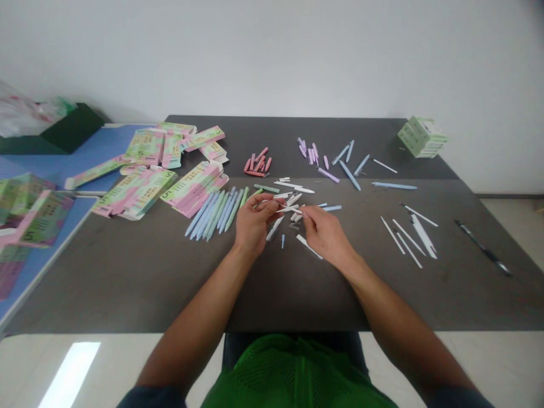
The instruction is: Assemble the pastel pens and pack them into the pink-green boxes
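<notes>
- Clothing [297, 374] of green mesh at the bottom edge, dark sleeves [153, 396] to either side, bare forearms reaching forward over the dark desk [140, 283].
- Left hand [255, 222] near the middle of the desk, fingers pinching a thin white stick [289, 209].
- Right hand [325, 231] just beside, fingers pressed together on the other end of the same stick, held roughly level between the 2 hands and above loose pen parts.
- Short blue piece [283, 242] on the desk, just nearer than the stick; slim white piece [309, 247] close by the right hand.
- Black pen [483, 248] lying slantwise towards the right edge, well apart from the hands.
- Thin white refills [392, 234] scattered between that pen and the right hand.
- Blue and green barrels [216, 212] side by side, left of the left hand.
- Pink-and-green boxes [198, 187] heaped beyond and left of the barrels, some printed with a 5.
- Red pieces [255, 173] in a small group past the hands; farther right, purple pieces [328, 175] and blue pens [349, 175].
- Green-and-white carton [422, 137] at the far right corner.
- Dark green bin [72, 133] at far left, clear plastic [29, 113] inside.
- Pale wall [272, 56] behind everything.
</notes>
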{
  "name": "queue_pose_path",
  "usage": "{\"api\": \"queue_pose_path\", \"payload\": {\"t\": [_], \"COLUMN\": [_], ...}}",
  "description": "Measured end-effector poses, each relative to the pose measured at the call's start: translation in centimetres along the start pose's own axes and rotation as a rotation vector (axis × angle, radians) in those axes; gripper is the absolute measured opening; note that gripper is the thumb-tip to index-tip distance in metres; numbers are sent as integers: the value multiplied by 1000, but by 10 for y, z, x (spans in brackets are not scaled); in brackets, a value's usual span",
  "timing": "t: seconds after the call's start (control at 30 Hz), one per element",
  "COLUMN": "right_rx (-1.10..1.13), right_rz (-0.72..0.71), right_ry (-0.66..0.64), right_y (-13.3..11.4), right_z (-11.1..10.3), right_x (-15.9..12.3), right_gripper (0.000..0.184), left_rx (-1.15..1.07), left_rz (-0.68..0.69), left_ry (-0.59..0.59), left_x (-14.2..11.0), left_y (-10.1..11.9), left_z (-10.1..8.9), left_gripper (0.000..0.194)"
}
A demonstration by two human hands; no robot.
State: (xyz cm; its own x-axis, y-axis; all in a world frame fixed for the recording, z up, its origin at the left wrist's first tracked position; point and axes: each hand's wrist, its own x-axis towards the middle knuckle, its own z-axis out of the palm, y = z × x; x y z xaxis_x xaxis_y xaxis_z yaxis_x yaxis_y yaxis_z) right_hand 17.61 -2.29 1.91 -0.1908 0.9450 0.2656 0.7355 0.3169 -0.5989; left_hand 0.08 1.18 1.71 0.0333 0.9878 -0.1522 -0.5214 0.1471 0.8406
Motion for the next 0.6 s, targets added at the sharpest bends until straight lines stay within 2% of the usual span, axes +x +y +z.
{"api": "queue_pose_path", "payload": {"t": [0.37,0.6], "right_rx": [17,31], "right_rz": [1,63], "right_ry": [-47,-4], "right_y": [1,5], "right_z": [9,3], "right_x": [0,3], "right_gripper": [23,21], "left_rx": [162,364], "left_rz": [84,135], "left_ry": [-12,-60], "left_x": [-5,0], "left_y": [-6,-12], "left_z": [6,1], "left_gripper": [35,30]}}
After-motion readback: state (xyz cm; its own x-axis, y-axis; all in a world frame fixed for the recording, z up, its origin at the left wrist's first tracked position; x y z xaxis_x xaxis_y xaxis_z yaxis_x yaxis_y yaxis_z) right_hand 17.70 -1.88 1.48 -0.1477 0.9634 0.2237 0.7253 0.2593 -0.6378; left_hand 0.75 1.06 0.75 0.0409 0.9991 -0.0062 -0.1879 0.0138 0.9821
